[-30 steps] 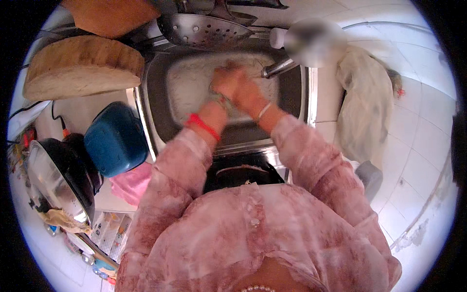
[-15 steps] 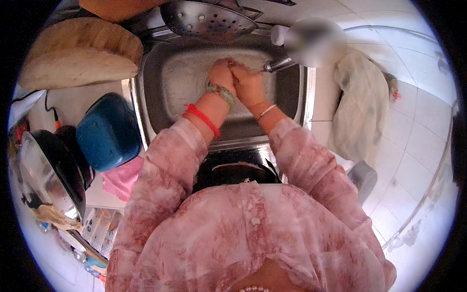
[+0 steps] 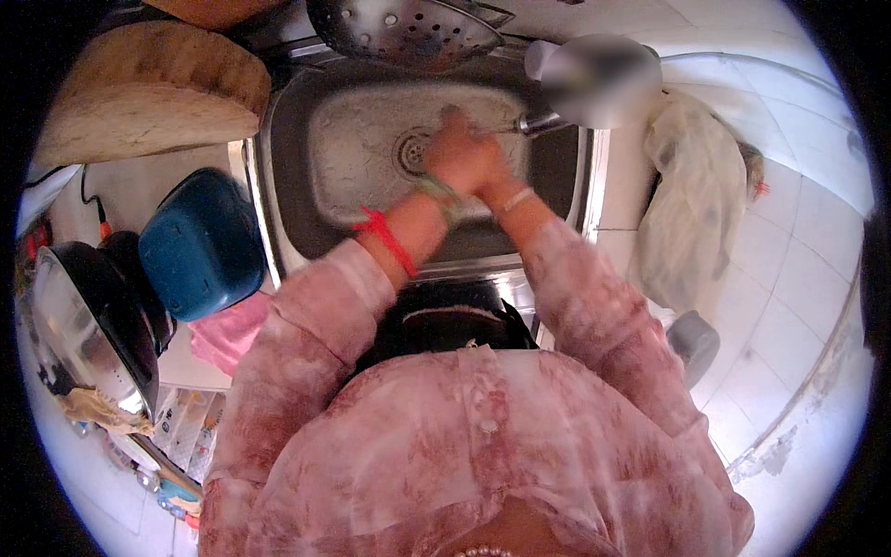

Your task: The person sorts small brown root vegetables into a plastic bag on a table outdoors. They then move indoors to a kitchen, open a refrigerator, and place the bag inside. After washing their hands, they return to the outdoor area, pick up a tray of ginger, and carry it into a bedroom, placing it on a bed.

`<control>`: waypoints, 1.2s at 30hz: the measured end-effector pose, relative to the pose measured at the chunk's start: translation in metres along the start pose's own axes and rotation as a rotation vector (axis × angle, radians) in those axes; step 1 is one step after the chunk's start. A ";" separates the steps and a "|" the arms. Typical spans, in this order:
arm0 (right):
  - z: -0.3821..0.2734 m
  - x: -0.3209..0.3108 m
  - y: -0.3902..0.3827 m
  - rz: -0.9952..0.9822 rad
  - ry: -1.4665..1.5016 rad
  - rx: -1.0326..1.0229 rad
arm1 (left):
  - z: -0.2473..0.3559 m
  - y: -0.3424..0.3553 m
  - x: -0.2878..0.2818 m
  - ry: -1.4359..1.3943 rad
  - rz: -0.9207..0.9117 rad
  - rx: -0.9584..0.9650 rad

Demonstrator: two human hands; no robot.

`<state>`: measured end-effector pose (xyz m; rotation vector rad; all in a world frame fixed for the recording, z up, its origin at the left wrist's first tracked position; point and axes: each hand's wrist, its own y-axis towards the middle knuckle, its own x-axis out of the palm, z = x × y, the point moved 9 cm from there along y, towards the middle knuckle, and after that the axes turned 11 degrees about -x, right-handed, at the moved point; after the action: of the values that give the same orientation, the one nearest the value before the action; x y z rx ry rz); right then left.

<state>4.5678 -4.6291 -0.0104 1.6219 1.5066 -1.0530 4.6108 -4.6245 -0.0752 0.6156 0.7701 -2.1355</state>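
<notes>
My left hand [image 3: 450, 156] and my right hand [image 3: 489, 160] are pressed together inside the steel sink [image 3: 329, 186], blurred by motion. Their fingers look closed around each other; whether anything is between them is hidden. A red string and a green bangle are on my left wrist, a thin bracelet on my right. Just to their right is the metal tap spout [image 3: 538, 123], its end close to my fingers. The round drain [image 3: 411, 151] shows beside my left hand.
A thick wooden block [image 3: 148, 97], blue plastic container [image 3: 200, 241], pink cloth [image 3: 227, 339] and steel bowl [image 3: 88, 325] stand left. A perforated steel utensil [image 3: 399, 28] is behind the sink. A pale plastic bag [image 3: 691, 204] and grey container [image 3: 691, 348] lie right.
My clasped hands have shifted slightly right, uncovering the drain. The items at the left sit a little higher in the picture than a second ago.
</notes>
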 end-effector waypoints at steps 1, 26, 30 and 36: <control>0.013 0.002 -0.001 0.068 0.037 0.016 | 0.014 -0.009 -0.001 0.076 0.000 0.070; 0.032 0.017 -0.005 0.439 1.521 0.685 | 0.041 -0.045 -0.041 -0.838 0.009 -0.159; -0.013 0.003 -0.013 0.396 1.518 0.740 | 0.016 -0.032 -0.025 -1.076 -0.437 -0.576; 0.041 0.028 -0.018 0.473 1.574 0.731 | 0.062 -0.054 -0.059 -0.576 0.007 0.059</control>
<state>4.5455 -4.6516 -0.0528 3.5055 1.3174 0.2395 4.5922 -4.6095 0.0233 0.0139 0.3835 -2.1739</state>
